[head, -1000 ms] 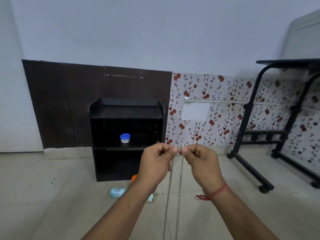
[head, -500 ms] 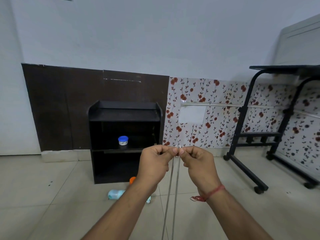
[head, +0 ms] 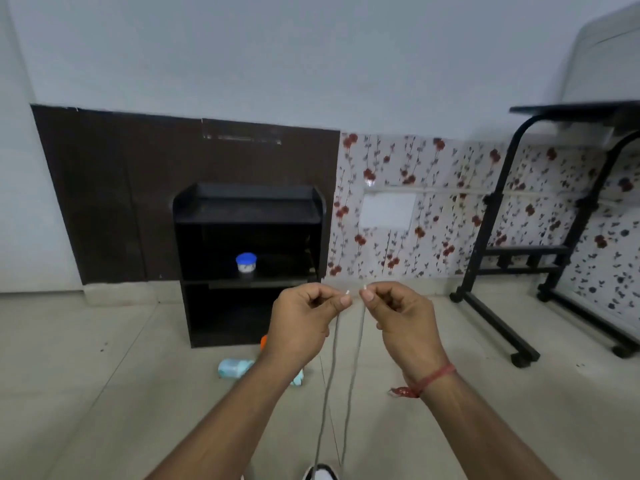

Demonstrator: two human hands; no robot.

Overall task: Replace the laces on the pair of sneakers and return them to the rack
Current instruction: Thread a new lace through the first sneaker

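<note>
Two ends of one grey lace [head: 332, 358] are held up at chest height, one pinched between thumb and forefinger of the left hand [head: 301, 323], the other pinched the same way by the right hand [head: 403, 325], with the white tips just apart. Both strands run down, nearly parallel, to a sneaker [head: 321, 473] whose toe shows only at the bottom edge of the view, so the lace seems already threaded through at least its lowest eyelets and is being pulled even. How many eyelets are filled cannot be seen, and the second sneaker is out of view. I judge the task to be early or midway: the lacing of this shoe is unfinished, the other shoe's state is unknown, and nothing has gone back on the black rack [head: 249, 258], which stands ahead against the wall holding only a small blue-lidded jar [head: 246, 262]. The tiled floor [head: 86, 393] between person and rack offers open room, save for a pale bottle [head: 233, 367] lying near the rack's foot and a wheeled black table frame [head: 502, 271] off to the right.
</note>
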